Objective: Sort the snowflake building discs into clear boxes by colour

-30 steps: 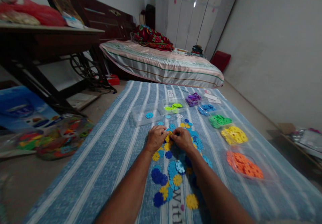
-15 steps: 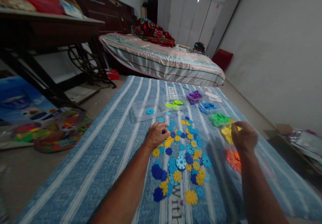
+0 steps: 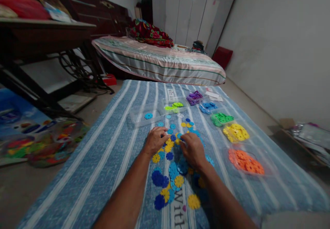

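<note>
Flower-shaped plastic discs in yellow, dark blue and light blue lie loose over the striped cloth; one yellow disc (image 3: 194,201) rests near the front. At the left side of this spread is my left hand (image 3: 156,140), its fingers curled in; whatever they may hold is hidden. My right hand (image 3: 193,148) reaches over the discs from the right. Its fingertips are apart, close beside a light blue disc (image 3: 178,136) and some yellow ones. Between the hands lies a dark blue disc (image 3: 173,137).
Clear boxes hold sorted discs: orange (image 3: 246,162), yellow (image 3: 235,133), green (image 3: 222,118), blue (image 3: 207,107), purple (image 3: 194,98) and lime (image 3: 174,106). Another clear box (image 3: 136,119) contains a light blue disc. Beyond the striped cloth (image 3: 110,146) stands a bed (image 3: 160,64).
My right hand has come left from the box of yellow discs to the loose discs, near my left hand. The left hand stays by the discs. The view has shifted slightly.
</note>
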A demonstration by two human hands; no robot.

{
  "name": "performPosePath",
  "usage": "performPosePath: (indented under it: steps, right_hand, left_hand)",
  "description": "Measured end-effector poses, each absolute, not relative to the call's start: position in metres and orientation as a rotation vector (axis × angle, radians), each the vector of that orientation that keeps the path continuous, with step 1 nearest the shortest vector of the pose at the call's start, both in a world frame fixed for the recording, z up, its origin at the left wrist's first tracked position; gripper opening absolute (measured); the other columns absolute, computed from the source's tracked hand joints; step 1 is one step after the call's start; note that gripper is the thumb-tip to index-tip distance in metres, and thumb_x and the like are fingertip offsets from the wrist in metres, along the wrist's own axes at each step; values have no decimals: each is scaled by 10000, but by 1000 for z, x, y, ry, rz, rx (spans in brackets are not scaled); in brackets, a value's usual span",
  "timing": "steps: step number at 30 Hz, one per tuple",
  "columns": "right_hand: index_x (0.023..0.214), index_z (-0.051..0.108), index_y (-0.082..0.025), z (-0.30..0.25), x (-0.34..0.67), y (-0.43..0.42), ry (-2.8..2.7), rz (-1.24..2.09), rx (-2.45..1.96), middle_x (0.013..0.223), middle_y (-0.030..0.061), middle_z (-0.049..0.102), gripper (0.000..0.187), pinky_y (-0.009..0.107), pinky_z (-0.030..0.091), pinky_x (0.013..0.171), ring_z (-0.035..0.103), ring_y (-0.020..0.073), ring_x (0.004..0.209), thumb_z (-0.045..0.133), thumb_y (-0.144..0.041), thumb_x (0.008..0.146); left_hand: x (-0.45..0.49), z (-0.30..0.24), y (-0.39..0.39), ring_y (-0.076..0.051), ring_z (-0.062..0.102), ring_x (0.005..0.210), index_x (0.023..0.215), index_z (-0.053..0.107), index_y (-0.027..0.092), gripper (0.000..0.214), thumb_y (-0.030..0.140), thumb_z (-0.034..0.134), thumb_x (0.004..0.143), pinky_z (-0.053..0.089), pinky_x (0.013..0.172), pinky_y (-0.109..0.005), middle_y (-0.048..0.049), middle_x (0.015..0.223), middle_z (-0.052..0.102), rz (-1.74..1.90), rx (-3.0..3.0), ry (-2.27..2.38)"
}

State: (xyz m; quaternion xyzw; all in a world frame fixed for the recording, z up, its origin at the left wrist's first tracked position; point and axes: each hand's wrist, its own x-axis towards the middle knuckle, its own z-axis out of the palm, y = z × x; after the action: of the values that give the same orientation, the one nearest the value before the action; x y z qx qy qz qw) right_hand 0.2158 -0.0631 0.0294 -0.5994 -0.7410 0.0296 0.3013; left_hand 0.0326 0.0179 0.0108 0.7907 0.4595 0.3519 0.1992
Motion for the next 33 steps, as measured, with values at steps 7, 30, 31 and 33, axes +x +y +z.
performPosePath:
  steps: [7,30,31,33]
  right_hand:
    - [1102,608,-236,33,193,-31,-2207,127,-1700,1145,102,557,290,404,368,918,425,271,1137,580,-235,814]
    - [790,656,-197,30,188,-26,-1982,376,-1702,851,52,636,89,296,409,780,563,201,863,584,-184,738]
    - [766,656,-195,28,189,-26,-1958,402,-1694,841,49,637,78,295,414,783,567,199,858,591,-173,728]
    - [718,655,-194,25,191,-26,-1913,461,-1648,840,42,642,56,292,425,793,579,193,856,608,-165,715]
  left_hand:
    - [28,11,25,-206,641,951,517,597,232,269,371,588,748,485,913,-362,-39,954,735,1016,2168,1214]
    - [27,20,19,-225,656,965,546,637,219,251,368,618,748,492,941,-394,-44,982,732,957,2057,1164]
    - [27,20,18,-220,655,966,556,642,218,242,364,618,747,491,938,-383,-45,977,732,954,2060,1166]
    - [28,19,18,-210,654,965,580,653,215,229,362,615,752,487,937,-364,-45,968,733,951,2066,1170]
